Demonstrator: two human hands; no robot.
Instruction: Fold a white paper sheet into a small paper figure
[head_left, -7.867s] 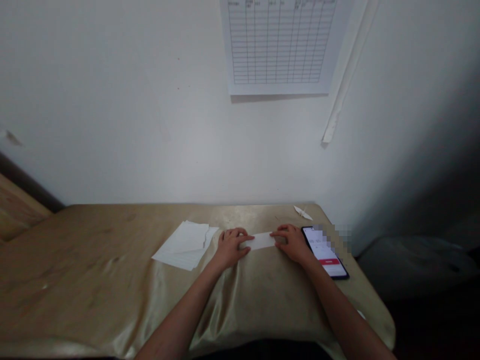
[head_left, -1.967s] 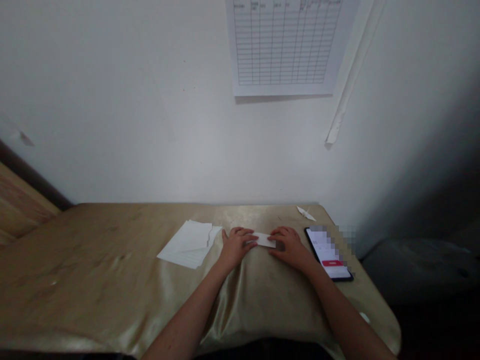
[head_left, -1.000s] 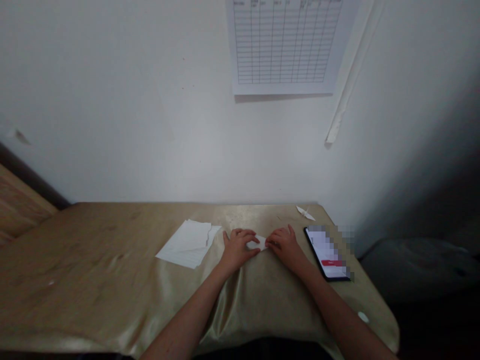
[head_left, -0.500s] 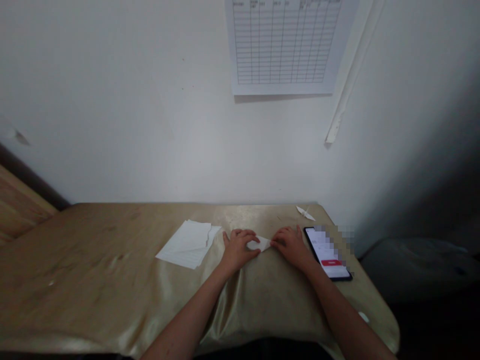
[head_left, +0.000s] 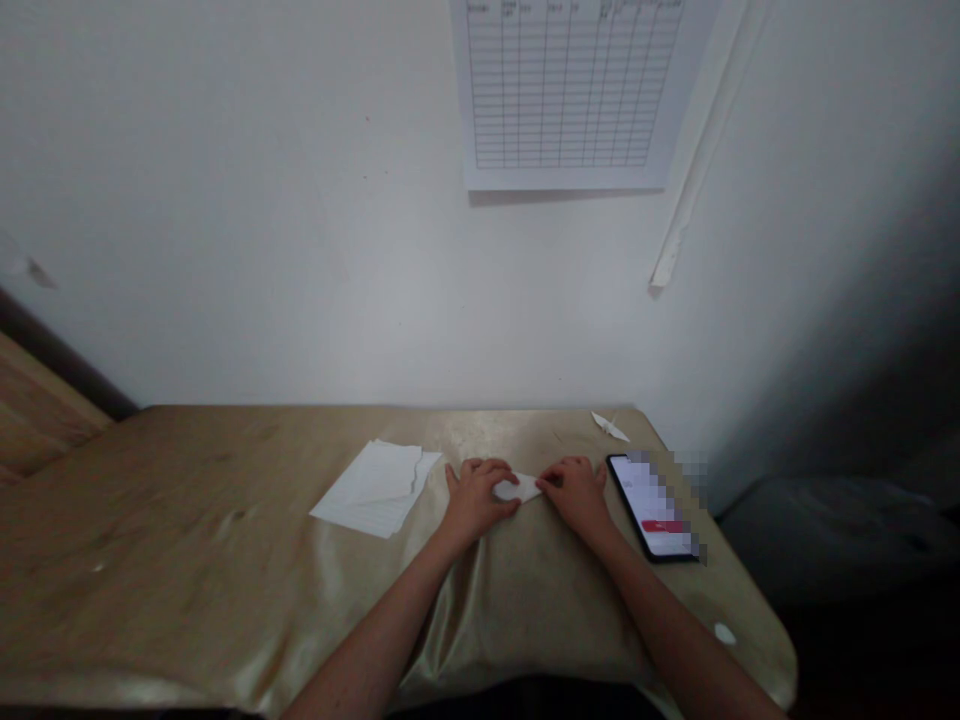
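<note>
A small folded white paper (head_left: pixel 519 488) lies on the gold satin tablecloth (head_left: pixel 225 560) between my hands. My left hand (head_left: pixel 474 495) rests over its left end with curled fingers pressing down on it. My right hand (head_left: pixel 574 493) holds the paper's right tip with its fingertips pinched together. Most of the paper is hidden under my fingers.
A stack of lined white sheets (head_left: pixel 375 487) lies left of my hands. A phone (head_left: pixel 654 506) with a lit screen sits at the right. A small folded paper figure (head_left: pixel 609 427) sits near the back edge. A gridded chart (head_left: pixel 570 85) hangs on the wall.
The long paper strip has been folded shorter, with its right end now pointed. My hands have come closer together over it.
</note>
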